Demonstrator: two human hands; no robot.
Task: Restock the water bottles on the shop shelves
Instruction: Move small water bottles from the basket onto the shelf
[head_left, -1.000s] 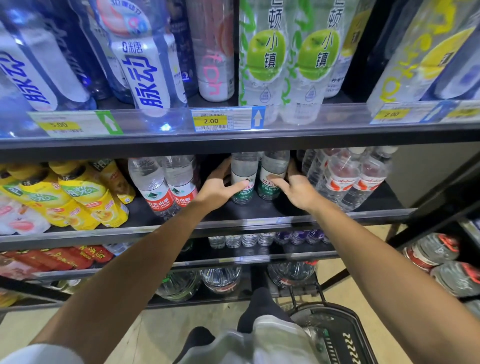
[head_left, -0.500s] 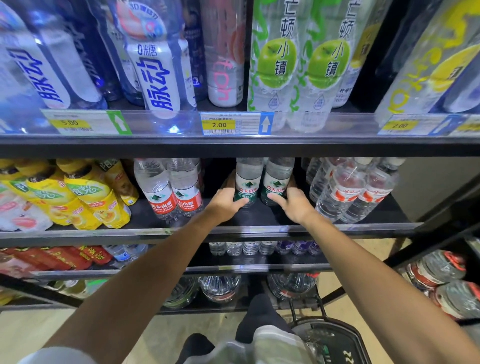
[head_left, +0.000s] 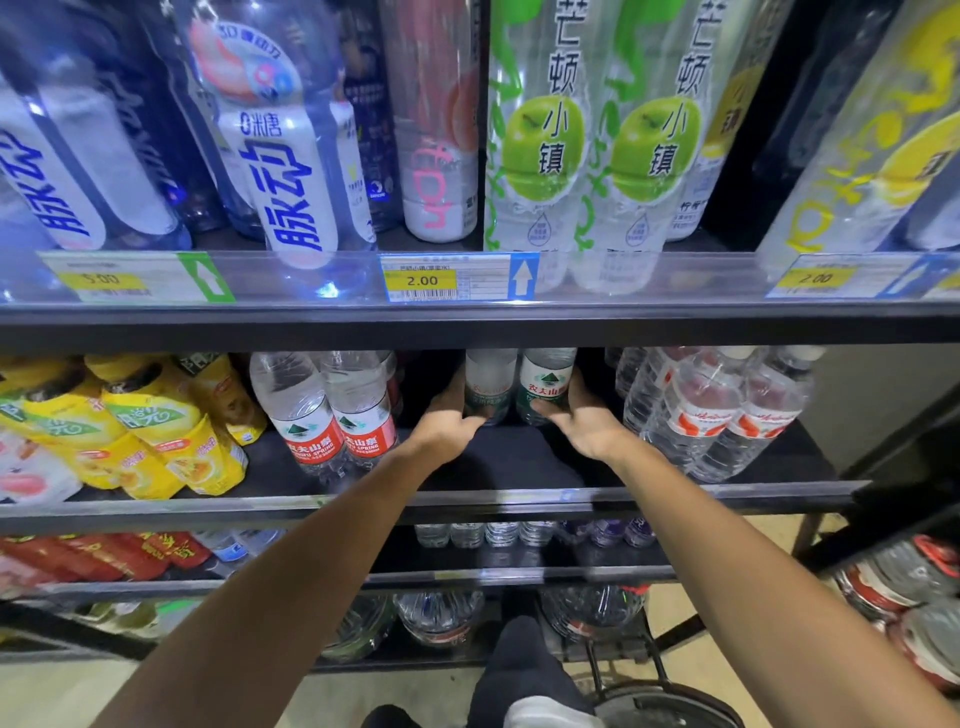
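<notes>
price tag: 2.00 | red-label bottle: 农夫山泉 | apple bottle: 小镇

Bright even shop light from above; shelf recess behind hands shadowed. Glare on clear price strip above hands. Motion blur throughout; wide-angle bending toward frame edges, bottles stretched.

Middle shelf, black: standing on it are yellow bottles, red-label bottles, green-label bottles, and clear bottles at right.
</notes>
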